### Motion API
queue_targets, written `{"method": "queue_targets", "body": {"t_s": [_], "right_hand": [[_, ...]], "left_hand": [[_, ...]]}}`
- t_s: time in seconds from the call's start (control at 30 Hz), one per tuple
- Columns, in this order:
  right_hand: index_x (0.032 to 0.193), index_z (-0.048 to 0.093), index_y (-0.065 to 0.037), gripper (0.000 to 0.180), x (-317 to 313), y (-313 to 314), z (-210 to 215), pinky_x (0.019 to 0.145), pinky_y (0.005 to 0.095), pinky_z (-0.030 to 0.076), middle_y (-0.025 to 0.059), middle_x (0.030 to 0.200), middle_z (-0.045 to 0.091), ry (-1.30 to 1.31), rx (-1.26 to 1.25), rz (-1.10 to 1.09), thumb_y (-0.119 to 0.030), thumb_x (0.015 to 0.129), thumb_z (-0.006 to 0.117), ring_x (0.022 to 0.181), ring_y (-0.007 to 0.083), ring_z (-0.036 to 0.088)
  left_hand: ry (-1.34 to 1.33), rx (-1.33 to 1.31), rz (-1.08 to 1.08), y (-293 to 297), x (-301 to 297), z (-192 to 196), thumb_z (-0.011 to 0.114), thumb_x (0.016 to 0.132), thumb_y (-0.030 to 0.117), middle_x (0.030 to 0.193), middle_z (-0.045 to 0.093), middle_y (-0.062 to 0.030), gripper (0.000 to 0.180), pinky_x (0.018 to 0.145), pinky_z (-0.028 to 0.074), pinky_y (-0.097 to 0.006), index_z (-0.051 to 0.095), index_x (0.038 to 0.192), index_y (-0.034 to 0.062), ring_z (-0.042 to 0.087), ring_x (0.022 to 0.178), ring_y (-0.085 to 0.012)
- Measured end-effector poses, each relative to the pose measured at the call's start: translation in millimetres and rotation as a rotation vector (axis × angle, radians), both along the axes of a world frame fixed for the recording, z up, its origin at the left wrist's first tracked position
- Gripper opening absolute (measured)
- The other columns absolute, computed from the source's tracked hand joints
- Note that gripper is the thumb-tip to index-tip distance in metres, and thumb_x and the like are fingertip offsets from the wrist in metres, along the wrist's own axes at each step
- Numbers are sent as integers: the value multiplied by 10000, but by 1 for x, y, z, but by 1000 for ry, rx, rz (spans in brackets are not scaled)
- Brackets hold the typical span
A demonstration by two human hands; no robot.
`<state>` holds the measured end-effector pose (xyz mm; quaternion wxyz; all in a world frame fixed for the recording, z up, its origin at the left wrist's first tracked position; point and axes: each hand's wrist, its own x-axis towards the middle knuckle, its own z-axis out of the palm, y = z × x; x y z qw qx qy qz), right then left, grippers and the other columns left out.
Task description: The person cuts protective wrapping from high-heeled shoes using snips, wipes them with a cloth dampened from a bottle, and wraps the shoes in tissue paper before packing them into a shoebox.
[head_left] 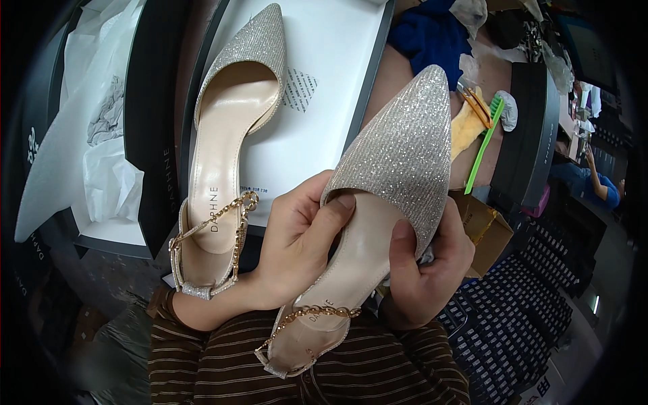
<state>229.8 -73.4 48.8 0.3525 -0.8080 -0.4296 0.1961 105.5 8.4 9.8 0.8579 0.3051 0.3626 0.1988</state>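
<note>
Between my two hands is a pointed silver glitter shoe (pixel 405 148) with a beige insole and a gold chain ankle strap. Its toe points up and to the right, its heel end toward my lap. My left hand (pixel 304 226) grips the left side, thumb on the edge of the opening. On the opposite side, my right hand (pixel 432 263) has its thumb inside the opening and its fingers around the outside. The matching shoe (pixel 223 135) lies to the left, partly over a white-lined box (pixel 331 40), its strap end above my left forearm.
At the left stands another dark box (pixel 158 135) with white tissue paper (pixel 67 135). Right of the held shoe are a green toothbrush (pixel 484 145), a yellow cloth (pixel 466 131) and a blue cloth (pixel 428 37). A small cardboard box (pixel 493 246) sits below them. Another person (pixel 601 182) is at far right.
</note>
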Motion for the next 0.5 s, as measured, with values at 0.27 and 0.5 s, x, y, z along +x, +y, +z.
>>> {"method": "queue_targets", "body": {"t_s": [0.27, 0.5], "right_hand": [[1009, 569, 48, 430, -3, 1, -1, 442, 247, 395, 58, 635, 562, -17, -7, 31, -11, 595, 667, 445, 140, 426], [1012, 568, 47, 438, -4, 2, -2, 441, 247, 396, 56, 638, 562, -15, 10, 37, -13, 590, 673, 444, 141, 428]], "left_hand": [[9, 30, 17, -1, -1, -1, 426, 909, 33, 751, 574, -10, 223, 571, 345, -159, 589, 1054, -15, 427, 630, -44], [12, 20, 22, -3, -1, -1, 423, 910, 23, 746, 566, -6, 232, 570, 339, -158, 587, 1069, -14, 418, 627, -42]]}}
